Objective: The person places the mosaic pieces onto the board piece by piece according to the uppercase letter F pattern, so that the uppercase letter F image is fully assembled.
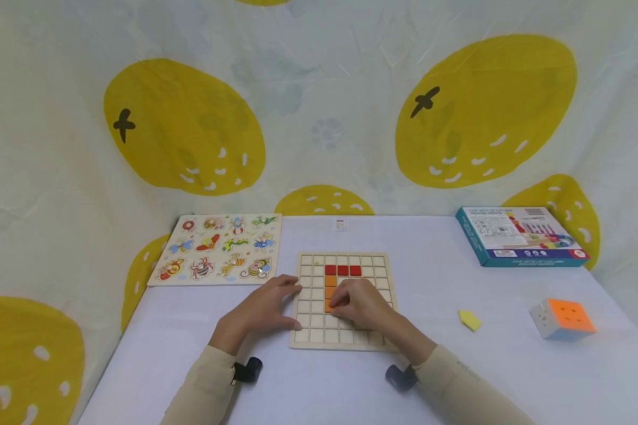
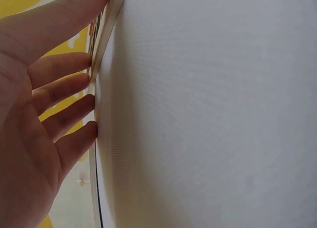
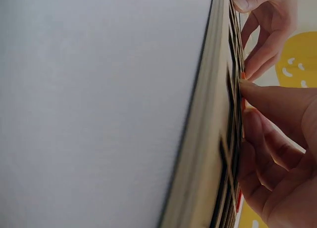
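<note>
One orange tile (image 1: 328, 306), lowest of three visible, lies at the tips of the right hand (image 1: 358, 301), lower centre; thumb and finger seem to pinch it, partly hiding it. Three red tiles (image 1: 342, 270) line up above. The left hand (image 1: 268, 305), fingers relaxed, touches the board (image 1: 316, 336). White table (image 1: 319, 389); fruit-printed backdrop (image 1: 340, 53).

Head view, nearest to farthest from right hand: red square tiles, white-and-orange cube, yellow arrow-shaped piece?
1. Red square tiles: just beyond the right hand.
2. Yellow arrow-shaped piece: to its right.
3. White-and-orange cube: farther right.
</note>
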Demonstrator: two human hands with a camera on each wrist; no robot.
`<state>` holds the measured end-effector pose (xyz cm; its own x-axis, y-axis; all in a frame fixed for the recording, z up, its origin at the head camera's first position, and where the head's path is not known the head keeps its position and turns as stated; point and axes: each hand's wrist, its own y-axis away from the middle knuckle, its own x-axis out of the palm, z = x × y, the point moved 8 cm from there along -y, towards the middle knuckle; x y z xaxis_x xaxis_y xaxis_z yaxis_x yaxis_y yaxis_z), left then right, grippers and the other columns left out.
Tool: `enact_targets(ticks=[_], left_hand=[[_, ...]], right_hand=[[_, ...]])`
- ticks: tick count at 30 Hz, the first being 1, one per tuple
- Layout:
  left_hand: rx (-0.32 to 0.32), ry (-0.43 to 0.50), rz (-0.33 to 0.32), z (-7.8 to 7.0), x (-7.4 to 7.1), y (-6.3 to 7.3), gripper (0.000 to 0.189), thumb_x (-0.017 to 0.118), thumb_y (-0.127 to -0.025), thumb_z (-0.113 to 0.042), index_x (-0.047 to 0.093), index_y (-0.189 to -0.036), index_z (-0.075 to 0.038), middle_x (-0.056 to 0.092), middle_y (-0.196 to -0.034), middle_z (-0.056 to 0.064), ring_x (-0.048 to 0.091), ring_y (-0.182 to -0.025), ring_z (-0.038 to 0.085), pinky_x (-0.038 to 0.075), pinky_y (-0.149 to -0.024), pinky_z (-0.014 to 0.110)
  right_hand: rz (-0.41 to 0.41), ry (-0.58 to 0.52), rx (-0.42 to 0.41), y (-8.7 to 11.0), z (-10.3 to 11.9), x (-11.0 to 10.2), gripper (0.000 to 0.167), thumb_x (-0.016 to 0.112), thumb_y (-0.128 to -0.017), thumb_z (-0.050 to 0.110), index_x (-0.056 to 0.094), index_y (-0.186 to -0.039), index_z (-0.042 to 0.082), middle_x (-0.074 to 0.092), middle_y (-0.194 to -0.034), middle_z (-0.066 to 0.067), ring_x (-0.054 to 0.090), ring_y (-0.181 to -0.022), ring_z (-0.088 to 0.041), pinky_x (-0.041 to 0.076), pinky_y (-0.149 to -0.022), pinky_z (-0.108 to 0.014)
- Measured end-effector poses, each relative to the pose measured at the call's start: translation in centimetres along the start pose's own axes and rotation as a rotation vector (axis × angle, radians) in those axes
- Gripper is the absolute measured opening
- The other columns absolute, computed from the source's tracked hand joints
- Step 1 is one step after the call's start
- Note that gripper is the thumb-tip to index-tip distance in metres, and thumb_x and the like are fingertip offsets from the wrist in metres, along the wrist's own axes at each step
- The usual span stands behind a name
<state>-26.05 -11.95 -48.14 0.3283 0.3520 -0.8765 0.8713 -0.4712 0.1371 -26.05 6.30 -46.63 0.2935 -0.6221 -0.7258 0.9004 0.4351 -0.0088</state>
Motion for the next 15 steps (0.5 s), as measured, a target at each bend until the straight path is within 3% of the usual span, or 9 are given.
enact_targets(ticks=[15], left_hand=[[0.028,0.012,-0.019,-0.22,-0.15,0.19,0.085,0.09,-0.072,-0.047,0.06,-0.143,-0.011,0.049,-0.156,0.008,0.047,-0.145,0.031,0.043,-0.12,0.049]], right_hand=[[-0.002,0.001,0.005,0.52,-0.01,-0.11,0.01,0.087,-0.079,0.01,0.083,-0.088,0.013,0.067,-0.09,0.005,0.058,-0.082,-0.008,0.05,-0.07,-0.017]])
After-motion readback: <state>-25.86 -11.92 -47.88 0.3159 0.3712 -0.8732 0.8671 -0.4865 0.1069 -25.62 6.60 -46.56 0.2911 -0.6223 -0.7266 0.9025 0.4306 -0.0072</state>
